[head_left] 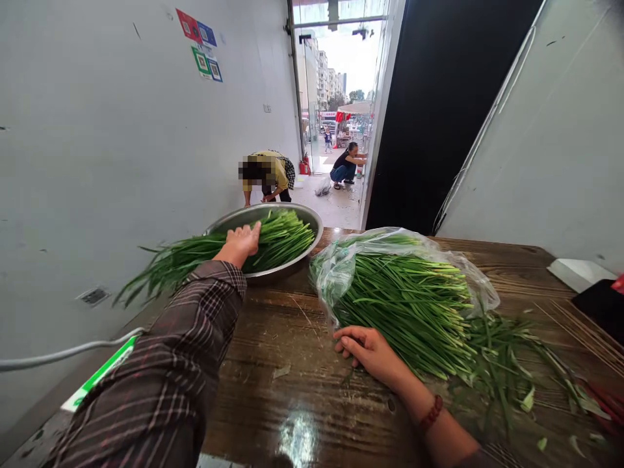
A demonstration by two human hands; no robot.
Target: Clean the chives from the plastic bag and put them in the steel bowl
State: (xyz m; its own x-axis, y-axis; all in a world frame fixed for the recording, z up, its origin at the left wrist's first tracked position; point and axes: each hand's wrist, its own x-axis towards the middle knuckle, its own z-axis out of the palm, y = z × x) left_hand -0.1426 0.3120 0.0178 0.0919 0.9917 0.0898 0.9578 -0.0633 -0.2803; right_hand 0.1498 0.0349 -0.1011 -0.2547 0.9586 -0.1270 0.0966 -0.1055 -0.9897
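Observation:
My left hand reaches into a round metal basin and is closed on garlic chives. Their cut ends point right inside the basin, and the long leaves hang over its left rim. On the table, my right hand rests half curled, thumb apart, with nothing visible in it. Its fingertips are by the lower left corner of a clear plastic bag; whether they touch it I cannot tell. A large pile of garlic chives lies partly covered by that bag, just beyond my right hand.
Loose trimmed leaves lie scattered on the wooden table at right. Thin sticks and a black object are at the right edge. A white cable runs at left. Beyond the basin a person bends over; another squats by the doorway.

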